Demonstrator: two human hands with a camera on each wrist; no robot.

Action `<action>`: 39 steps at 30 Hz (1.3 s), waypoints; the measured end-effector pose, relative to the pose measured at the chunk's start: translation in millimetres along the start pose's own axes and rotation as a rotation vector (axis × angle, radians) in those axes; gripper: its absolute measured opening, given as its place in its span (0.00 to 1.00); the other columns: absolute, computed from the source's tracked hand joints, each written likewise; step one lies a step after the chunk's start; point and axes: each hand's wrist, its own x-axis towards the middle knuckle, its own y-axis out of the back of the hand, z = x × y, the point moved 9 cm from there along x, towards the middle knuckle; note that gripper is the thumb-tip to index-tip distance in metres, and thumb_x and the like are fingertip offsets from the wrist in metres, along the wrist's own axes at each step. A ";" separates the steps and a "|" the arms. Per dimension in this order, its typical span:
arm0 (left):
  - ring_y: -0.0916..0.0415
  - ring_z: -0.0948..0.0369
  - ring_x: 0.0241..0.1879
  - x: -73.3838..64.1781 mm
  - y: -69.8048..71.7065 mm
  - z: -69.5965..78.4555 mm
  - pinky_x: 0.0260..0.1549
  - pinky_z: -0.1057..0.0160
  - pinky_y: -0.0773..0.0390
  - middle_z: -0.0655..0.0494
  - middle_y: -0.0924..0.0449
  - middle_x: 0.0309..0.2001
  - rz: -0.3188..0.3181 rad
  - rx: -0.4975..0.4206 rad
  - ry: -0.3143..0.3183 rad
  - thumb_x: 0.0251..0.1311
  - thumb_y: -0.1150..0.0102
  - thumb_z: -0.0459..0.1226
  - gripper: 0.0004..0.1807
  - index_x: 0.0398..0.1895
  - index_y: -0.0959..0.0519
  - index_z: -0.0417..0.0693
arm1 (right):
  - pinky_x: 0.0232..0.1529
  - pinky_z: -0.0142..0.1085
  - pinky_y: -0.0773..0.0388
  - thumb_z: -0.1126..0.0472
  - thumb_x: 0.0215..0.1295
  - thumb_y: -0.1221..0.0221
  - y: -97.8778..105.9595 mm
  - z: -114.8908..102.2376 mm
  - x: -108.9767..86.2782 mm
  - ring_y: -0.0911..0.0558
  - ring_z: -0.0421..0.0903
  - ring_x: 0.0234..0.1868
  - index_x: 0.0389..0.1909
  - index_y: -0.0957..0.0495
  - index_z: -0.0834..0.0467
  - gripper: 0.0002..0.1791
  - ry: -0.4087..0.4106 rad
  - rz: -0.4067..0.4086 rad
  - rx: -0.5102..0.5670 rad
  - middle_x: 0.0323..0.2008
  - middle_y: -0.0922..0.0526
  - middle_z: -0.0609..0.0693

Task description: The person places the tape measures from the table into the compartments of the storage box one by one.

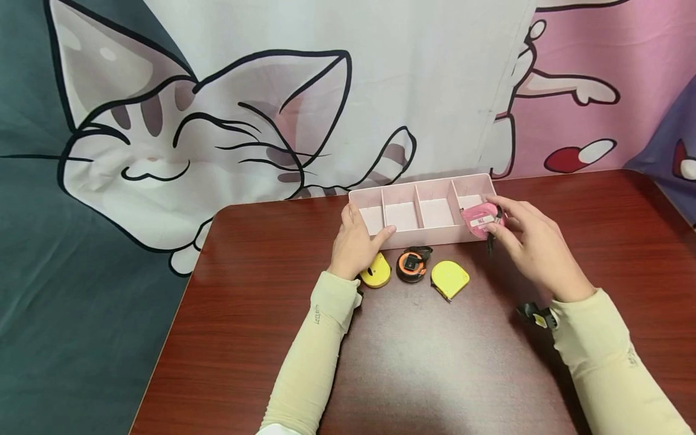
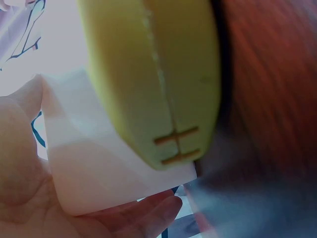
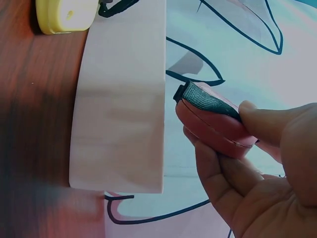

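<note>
My right hand [image 1: 535,244] pinches a pink tape measure [image 1: 480,219] between thumb and fingers, above the right end of a pale pink divided box [image 1: 435,235]. In the right wrist view the tape measure [image 3: 218,121] shows a dark strap, and it is held clear of the box wall [image 3: 119,109]. My left hand [image 1: 354,244] grips the box's left end, thumb along the front wall. Close to that wrist lies a yellow tape measure [image 1: 376,272], partly hidden by the hand. Its rounded yellow case [image 2: 158,84] fills much of the left wrist view.
In front of the box, an orange and black tape measure [image 1: 411,266] and another yellow tape measure [image 1: 449,279] lie on the brown table [image 1: 261,290]. The box has several compartments split by thin dividers. Behind the table hangs a cartoon-print curtain [image 1: 435,72].
</note>
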 end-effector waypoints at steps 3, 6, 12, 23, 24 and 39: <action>0.33 0.39 0.65 0.2 0.0 -0.1 0.55 0.44 0.25 0.37 0.58 0.78 0.001 0.005 -0.001 0.63 0.49 0.68 0.62 0.79 0.62 0.32 | 0.51 0.15 0.39 0.68 0.62 0.32 0.0 0.8 2.5 0.17 0.55 0.45 0.66 0.25 0.57 0.30 -0.007 0.020 0.000 0.48 0.19 0.59; 0.32 0.39 0.65 0.5 -0.3 -0.3 0.55 0.44 0.25 0.37 0.58 0.78 0.000 0.010 -0.002 0.64 0.49 0.68 0.62 0.79 0.62 0.32 | 0.55 0.27 0.27 0.68 0.63 0.32 -0.7 3.2 4.1 0.16 0.56 0.45 0.66 0.25 0.58 0.29 -0.027 0.035 0.000 0.48 0.19 0.60; 0.32 0.39 0.65 -0.1 0.4 0.5 0.55 0.44 0.25 0.36 0.58 0.78 -0.003 0.011 -0.001 0.64 0.49 0.68 0.61 0.79 0.62 0.32 | 0.51 0.20 0.29 0.68 0.63 0.33 -2.2 7.1 7.5 0.17 0.58 0.43 0.65 0.25 0.60 0.28 -0.060 0.064 0.026 0.46 0.20 0.62; 0.33 0.39 0.66 -0.4 0.4 0.8 0.55 0.44 0.25 0.37 0.58 0.78 -0.004 0.006 -0.001 0.64 0.49 0.68 0.62 0.79 0.63 0.32 | 0.47 0.16 0.37 0.67 0.64 0.33 -1.9 12.8 16.0 0.17 0.60 0.46 0.66 0.24 0.58 0.28 -0.129 0.135 0.053 0.49 0.18 0.64; 0.33 0.39 0.66 -0.4 0.2 0.8 0.55 0.44 0.25 0.37 0.58 0.78 -0.003 0.006 0.000 0.64 0.49 0.68 0.62 0.79 0.63 0.32 | 0.47 0.16 0.36 0.67 0.64 0.33 -2.4 13.9 16.4 0.17 0.60 0.47 0.66 0.24 0.58 0.28 -0.134 0.137 0.053 0.50 0.17 0.64; 0.33 0.38 0.66 -1.2 1.1 0.6 0.55 0.43 0.25 0.37 0.58 0.78 -0.002 0.007 0.007 0.63 0.48 0.68 0.62 0.79 0.62 0.32 | 0.43 0.12 0.38 0.63 0.64 0.32 -6.9 26.3 23.3 0.15 0.58 0.41 0.63 0.22 0.60 0.26 -0.224 0.202 0.062 0.42 0.14 0.63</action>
